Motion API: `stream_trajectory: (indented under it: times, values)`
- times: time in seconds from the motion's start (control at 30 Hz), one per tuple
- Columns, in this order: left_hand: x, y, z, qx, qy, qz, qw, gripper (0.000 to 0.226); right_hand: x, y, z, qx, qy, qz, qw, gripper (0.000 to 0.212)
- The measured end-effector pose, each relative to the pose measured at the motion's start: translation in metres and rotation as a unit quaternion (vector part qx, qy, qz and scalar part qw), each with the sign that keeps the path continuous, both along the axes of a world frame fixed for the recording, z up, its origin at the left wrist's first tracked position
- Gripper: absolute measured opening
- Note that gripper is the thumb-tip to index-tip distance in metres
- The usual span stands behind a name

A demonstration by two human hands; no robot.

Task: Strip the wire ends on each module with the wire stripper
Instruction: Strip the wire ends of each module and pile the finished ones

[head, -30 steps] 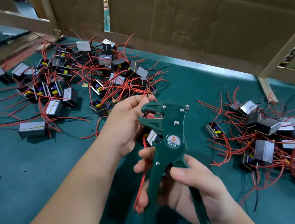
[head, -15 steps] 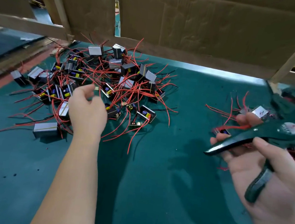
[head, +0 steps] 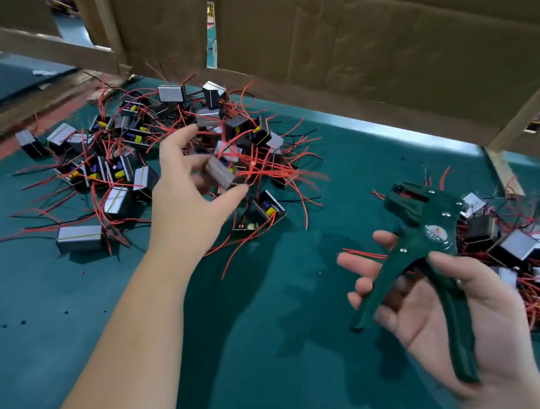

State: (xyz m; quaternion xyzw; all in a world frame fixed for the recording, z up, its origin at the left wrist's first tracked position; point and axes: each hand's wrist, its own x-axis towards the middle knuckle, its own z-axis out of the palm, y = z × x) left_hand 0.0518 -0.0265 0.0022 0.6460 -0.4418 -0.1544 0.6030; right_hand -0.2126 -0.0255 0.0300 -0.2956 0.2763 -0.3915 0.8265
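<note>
Lifting module (head: pixel 220 174) from pile: your left hand (head: pixel 184 204) pinches it, right hand (head: pixel 417 318) loosely grips wire stripper (head: pixel 434 229); next, feed wire end.

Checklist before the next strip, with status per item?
1. Module held by left hand: ok, though blurred.
2. Wire stripper held in right hand: ok.
3. Stripper handles spread apart: ok.
4. This module's wire end between the stripper jaws: not ok, module and tool are apart.
5. Module's red wires free of left pile: cannot tell, motion blur.
</note>
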Motion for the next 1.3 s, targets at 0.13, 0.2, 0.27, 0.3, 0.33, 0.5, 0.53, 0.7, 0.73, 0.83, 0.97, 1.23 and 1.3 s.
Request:
stream_trajectory:
  times: [0.13,0.2,0.27,0.3,0.33,0.5,0.53,0.7,0.73,0.83,0.97,1.23,1.3]
  values:
    - [-0.015,0.000,0.011,-0.101,0.051,-0.168,0.979,0.056,0.002,0.003,0.000,-0.017,-0.031,0.028,0.999,0.066]
    - [-0.022,0.001,0.013,-0.115,0.126,-0.236,0.957,0.050,0.004,0.005,-0.001,-0.018,-0.044,0.036,0.998,0.065]
    - [-0.028,0.001,0.017,-0.104,0.210,-0.276,0.932,0.048,0.007,0.005,-0.003,-0.017,-0.055,0.031,0.998,0.064]
    - [-0.030,0.000,0.018,-0.096,0.251,-0.289,0.919,0.046,0.008,0.005,-0.004,-0.018,-0.059,0.022,0.998,0.064]
    - [-0.033,0.000,0.018,-0.087,0.289,-0.298,0.906,0.042,0.009,0.005,-0.005,-0.018,-0.063,0.011,0.998,0.062]
    - [-0.040,-0.001,0.018,-0.038,0.300,-0.226,0.926,0.018,0.004,0.000,-0.004,-0.030,-0.068,-0.059,0.995,0.053]
    - [-0.039,-0.001,0.017,-0.036,0.292,-0.217,0.931,0.016,0.001,-0.002,-0.003,-0.038,-0.066,-0.073,0.994,0.052]
    - [-0.035,0.000,0.016,-0.034,0.285,-0.247,0.925,0.017,-0.006,-0.006,-0.001,-0.067,-0.018,-0.103,0.992,0.061]
    - [-0.035,0.001,0.015,-0.024,0.283,-0.258,0.924,0.016,-0.005,-0.006,-0.002,-0.067,-0.001,-0.102,0.992,0.066]
    - [-0.037,0.002,0.014,0.003,0.277,-0.290,0.916,0.018,0.002,-0.003,-0.006,-0.042,0.035,-0.068,0.996,0.076]
    - [-0.039,0.004,0.018,0.035,0.270,-0.312,0.910,0.028,0.014,0.006,-0.010,-0.008,0.056,0.020,0.998,0.079]
    - [-0.047,0.003,0.018,0.017,0.225,-0.236,0.945,0.027,0.024,0.016,-0.014,-0.025,0.019,0.129,0.991,0.066]
    - [-0.048,0.003,0.019,0.013,0.227,-0.219,0.949,0.015,0.024,0.017,-0.013,-0.034,-0.004,0.147,0.989,0.062]
